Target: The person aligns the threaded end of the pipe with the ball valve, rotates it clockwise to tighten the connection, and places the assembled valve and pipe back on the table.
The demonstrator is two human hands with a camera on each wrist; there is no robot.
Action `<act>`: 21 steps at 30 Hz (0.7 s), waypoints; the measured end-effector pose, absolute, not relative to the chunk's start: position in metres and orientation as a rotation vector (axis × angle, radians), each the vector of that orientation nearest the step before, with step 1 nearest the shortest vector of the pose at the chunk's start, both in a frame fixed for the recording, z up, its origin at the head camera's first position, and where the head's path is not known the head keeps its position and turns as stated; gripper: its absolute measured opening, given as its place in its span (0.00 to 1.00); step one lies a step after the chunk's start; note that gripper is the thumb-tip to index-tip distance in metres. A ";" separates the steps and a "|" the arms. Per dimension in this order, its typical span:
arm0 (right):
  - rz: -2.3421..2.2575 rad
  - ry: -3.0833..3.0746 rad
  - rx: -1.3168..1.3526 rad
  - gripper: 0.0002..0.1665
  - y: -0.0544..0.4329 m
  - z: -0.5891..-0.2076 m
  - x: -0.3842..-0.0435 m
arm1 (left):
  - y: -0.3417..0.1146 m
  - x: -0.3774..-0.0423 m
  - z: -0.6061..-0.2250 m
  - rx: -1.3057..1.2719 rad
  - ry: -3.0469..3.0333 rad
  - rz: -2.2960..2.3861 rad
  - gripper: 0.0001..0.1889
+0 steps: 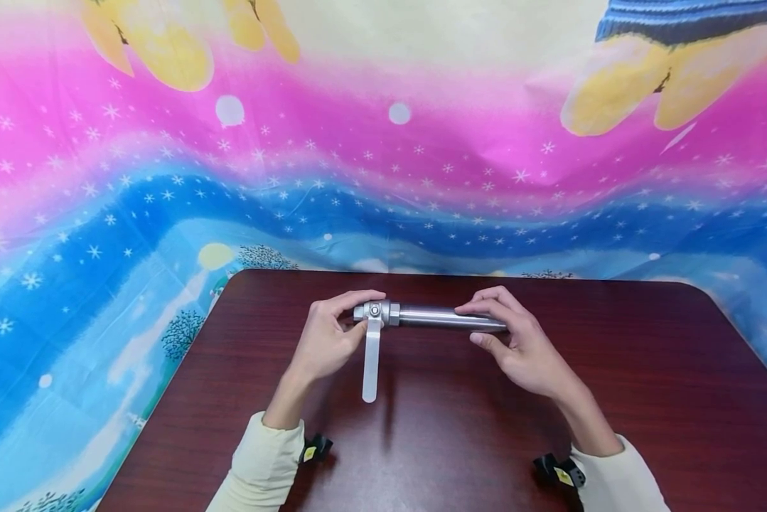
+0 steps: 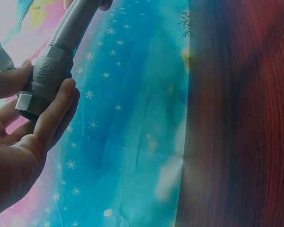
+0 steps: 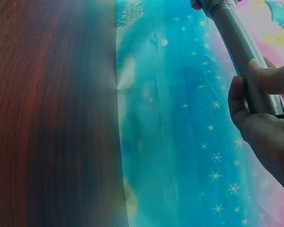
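A steel ball valve (image 1: pixel 374 311) with a long flat lever handle (image 1: pixel 371 363) joins end to end with a smooth metal pipe (image 1: pixel 431 317). My left hand (image 1: pixel 328 338) grips the valve body at its left end, thumb near the lever's pivot. In the left wrist view raised lettering shows on the valve body (image 2: pixel 46 75), and threads show where the pipe (image 2: pixel 78 26) meets it. My right hand (image 1: pixel 524 348) holds the pipe near its far right end, with thumb and fingers on opposite sides. The lever points toward me, across the pipe's line. Both pieces are held up above the table.
A dark red-brown wooden table (image 1: pixel 447 434) with rounded corners lies beneath the hands. Behind it hangs a colourful printed cloth (image 1: pixel 357 192) with snowflakes. Black wrist straps with yellow labels show beside the left sleeve (image 1: pixel 261 455) and right sleeve (image 1: pixel 616 476).
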State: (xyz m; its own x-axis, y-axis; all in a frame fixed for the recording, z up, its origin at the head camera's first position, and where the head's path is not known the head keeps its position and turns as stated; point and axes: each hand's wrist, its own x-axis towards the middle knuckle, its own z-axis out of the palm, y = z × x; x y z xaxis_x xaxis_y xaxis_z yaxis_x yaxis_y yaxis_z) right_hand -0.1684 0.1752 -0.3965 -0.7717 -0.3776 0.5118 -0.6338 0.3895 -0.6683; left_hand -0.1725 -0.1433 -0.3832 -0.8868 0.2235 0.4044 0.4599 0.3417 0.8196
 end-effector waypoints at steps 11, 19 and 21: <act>1.307 -2.428 0.846 0.28 0.177 -0.395 -0.168 | -0.143 -0.172 -0.383 -0.612 -2.392 -1.574 0.26; 1.323 -2.473 0.800 0.26 0.176 -0.395 -0.167 | -0.143 -0.172 -0.384 -0.619 -2.389 -1.567 0.26; 1.319 -2.471 0.804 0.26 0.177 -0.395 -0.168 | -0.143 -0.172 -0.384 -0.621 -2.389 -1.562 0.26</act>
State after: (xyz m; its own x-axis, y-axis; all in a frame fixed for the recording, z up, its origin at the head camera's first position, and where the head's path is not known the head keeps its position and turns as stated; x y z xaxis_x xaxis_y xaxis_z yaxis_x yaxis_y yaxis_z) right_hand -0.1676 0.1767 -0.3948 -0.8240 -0.3596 0.4379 -0.5639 0.4456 -0.6953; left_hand -0.1724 -0.1430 -0.3837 -0.8863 0.2265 0.4039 0.4608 0.3456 0.8174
